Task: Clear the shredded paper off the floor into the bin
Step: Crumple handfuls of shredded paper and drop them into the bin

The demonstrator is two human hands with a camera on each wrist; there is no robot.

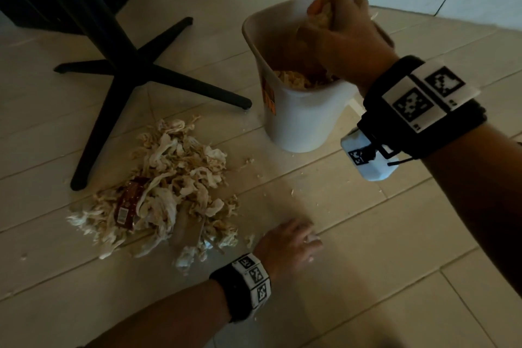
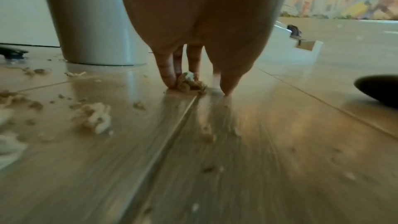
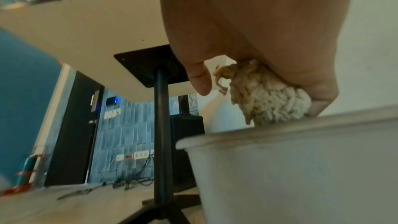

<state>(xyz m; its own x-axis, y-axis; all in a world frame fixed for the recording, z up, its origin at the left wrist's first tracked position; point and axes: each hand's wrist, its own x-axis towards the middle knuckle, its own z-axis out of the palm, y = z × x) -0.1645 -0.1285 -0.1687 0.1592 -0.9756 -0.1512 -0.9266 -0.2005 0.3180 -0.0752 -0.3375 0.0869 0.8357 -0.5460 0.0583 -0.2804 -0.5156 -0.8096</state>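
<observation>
A heap of beige shredded paper (image 1: 172, 189) lies on the tiled floor left of the white bin (image 1: 299, 124), which holds more shreds (image 1: 296, 80). My right hand (image 1: 324, 17) hovers over the bin's mouth and grips a clump of shreds (image 3: 264, 98) between thumb and curled fingers, just above the bin's rim (image 3: 280, 130). My left hand (image 1: 308, 243) is down on the floor right of the heap. Its fingertips (image 2: 169, 81) and thumb pinch a small clump of shreds (image 2: 190, 83) against the tiles, with the bin (image 2: 92, 23) behind.
A black table base (image 1: 135, 70) spreads its legs beside the heap and the bin. A red wrapper (image 1: 128, 200) lies in the heap. Loose scraps (image 2: 94, 117) dot the floor. A white object (image 2: 301, 40) and a dark shape (image 2: 379, 89) lie to the right.
</observation>
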